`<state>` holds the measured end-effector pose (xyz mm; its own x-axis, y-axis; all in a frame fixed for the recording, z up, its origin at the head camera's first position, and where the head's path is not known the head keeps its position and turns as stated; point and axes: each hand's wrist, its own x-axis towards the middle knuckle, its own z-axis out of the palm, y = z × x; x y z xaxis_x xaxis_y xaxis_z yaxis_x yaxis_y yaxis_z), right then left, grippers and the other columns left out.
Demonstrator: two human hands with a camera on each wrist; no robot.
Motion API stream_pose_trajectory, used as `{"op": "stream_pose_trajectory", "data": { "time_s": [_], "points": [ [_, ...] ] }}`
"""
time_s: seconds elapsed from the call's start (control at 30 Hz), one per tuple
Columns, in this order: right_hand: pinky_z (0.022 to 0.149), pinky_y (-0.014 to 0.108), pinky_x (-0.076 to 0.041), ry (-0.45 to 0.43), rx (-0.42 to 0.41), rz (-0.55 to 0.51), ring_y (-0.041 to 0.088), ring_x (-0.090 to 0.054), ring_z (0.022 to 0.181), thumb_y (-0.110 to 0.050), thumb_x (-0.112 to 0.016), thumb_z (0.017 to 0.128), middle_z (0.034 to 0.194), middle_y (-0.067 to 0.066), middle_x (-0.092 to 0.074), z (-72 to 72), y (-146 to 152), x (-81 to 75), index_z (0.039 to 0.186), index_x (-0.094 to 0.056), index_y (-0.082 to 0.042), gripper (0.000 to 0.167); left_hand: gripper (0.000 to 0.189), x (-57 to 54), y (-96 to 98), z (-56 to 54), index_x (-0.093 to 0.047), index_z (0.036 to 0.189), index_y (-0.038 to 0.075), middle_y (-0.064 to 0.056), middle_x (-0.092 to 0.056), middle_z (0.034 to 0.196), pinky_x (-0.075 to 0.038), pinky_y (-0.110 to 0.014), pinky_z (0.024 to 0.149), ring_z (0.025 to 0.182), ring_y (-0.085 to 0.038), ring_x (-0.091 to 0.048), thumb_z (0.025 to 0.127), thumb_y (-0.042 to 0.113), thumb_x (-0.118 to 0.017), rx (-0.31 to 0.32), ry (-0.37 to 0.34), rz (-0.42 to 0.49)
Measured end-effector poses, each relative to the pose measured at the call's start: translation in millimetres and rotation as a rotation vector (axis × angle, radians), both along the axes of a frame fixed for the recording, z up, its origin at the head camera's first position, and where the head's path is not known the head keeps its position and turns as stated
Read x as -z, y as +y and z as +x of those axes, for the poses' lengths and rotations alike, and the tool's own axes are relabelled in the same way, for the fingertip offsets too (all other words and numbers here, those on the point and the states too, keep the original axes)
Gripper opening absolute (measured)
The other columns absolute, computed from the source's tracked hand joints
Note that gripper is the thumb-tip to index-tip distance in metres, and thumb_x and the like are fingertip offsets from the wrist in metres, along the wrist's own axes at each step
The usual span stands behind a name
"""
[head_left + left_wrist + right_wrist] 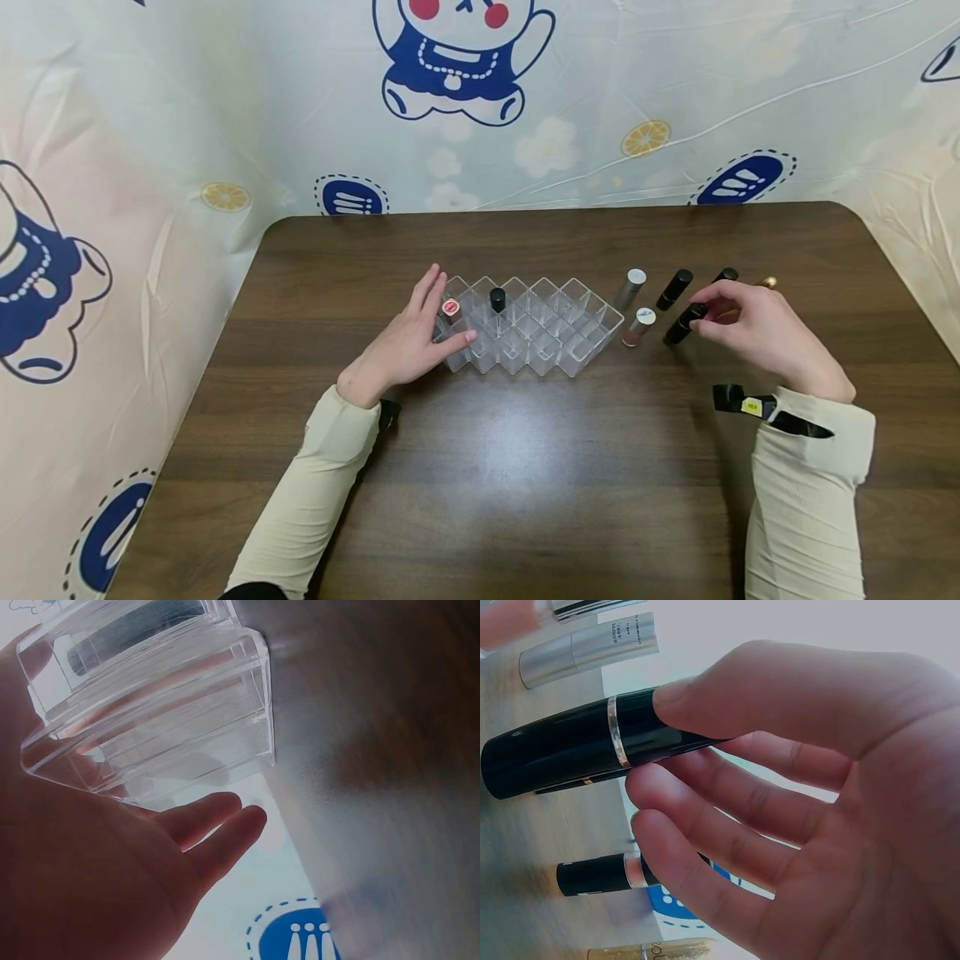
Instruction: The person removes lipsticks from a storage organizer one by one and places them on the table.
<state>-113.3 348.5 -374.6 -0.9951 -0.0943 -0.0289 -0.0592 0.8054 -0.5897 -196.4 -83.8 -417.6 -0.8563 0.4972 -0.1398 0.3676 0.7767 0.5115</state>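
Observation:
In the head view my right hand (765, 329) pinches a black lipstick tube (678, 327) between thumb and fingers at its upper end. Seen from the right wrist, this lipstick (555, 750) has a thin silver band around its middle. My left hand (401, 346) rests against the left end of a clear plastic lipstick organizer (573, 367), fingers straight along its side and thumb over the front. Two compartments at the organizer's left hold lipsticks, one with a red and white top (451, 307), the other with a black cap (497, 297).
Between the organizer and my right hand stand a silver tube (630, 287), a white-topped tube (637, 327) and another black tube (674, 289). Behind the hand are a black tube (726, 273) and a gold one (767, 282). A patterned cloth (585, 92) hangs beyond the wooden table (525, 500).

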Motion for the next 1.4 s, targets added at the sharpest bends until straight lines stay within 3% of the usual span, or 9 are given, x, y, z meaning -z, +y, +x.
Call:
{"op": "stream_pose_trajectory", "data": {
  "time_s": [0.67,0.97,1.23,1.4],
  "points": [
    [0.067,0.011,-0.045,-0.03,-0.005,0.006,-0.003,-0.056,0.079,-0.017,-0.068,0.089,0.098,0.013,-0.069,-2.4,0.2,4.1,0.111,-0.065,-0.005,0.025,0.1,0.1,-0.5,0.5,0.006,0.156,0.021,0.005,0.015,0.162,-0.033,-0.054,0.111,0.142,-0.033,-0.034,0.088,0.07,-0.047,0.005,-0.006,0.004],
    [0.066,0.013,-0.046,-0.043,-0.005,-0.001,0.029,-0.065,0.089,-0.017,-0.069,0.089,0.098,0.014,-0.068,-2.7,-1.0,5.1,0.112,-0.064,-0.004,0.028,0.099,0.2,-0.9,0.8,0.006,0.156,0.02,0.007,0.016,0.162,-0.033,-0.053,0.111,0.141,-0.033,-0.035,0.088,0.07,-0.047,0.005,-0.004,0.002],
    [0.066,0.015,-0.046,-0.051,-0.002,0.002,0.026,-0.064,0.089,-0.017,-0.069,0.089,0.097,0.014,-0.068,-3.1,-1.0,5.9,0.112,-0.064,-0.004,0.027,0.099,-0.6,-0.4,0.7,0.006,0.156,0.021,0.008,0.016,0.162,-0.033,-0.054,0.111,0.142,-0.033,-0.034,0.088,0.071,-0.046,0.001,-0.002,-0.003],
    [0.066,0.015,-0.046,-0.047,-0.005,0.006,0.017,-0.063,0.084,-0.017,-0.069,0.088,0.097,0.013,-0.069,-4.2,-0.5,7.4,0.111,-0.065,-0.004,0.026,0.099,-0.3,-0.1,0.5,0.006,0.156,0.022,0.009,0.016,0.162,-0.033,-0.054,0.111,0.142,-0.033,-0.035,0.088,0.071,-0.046,0.001,-0.003,0.0]
  ]
}}
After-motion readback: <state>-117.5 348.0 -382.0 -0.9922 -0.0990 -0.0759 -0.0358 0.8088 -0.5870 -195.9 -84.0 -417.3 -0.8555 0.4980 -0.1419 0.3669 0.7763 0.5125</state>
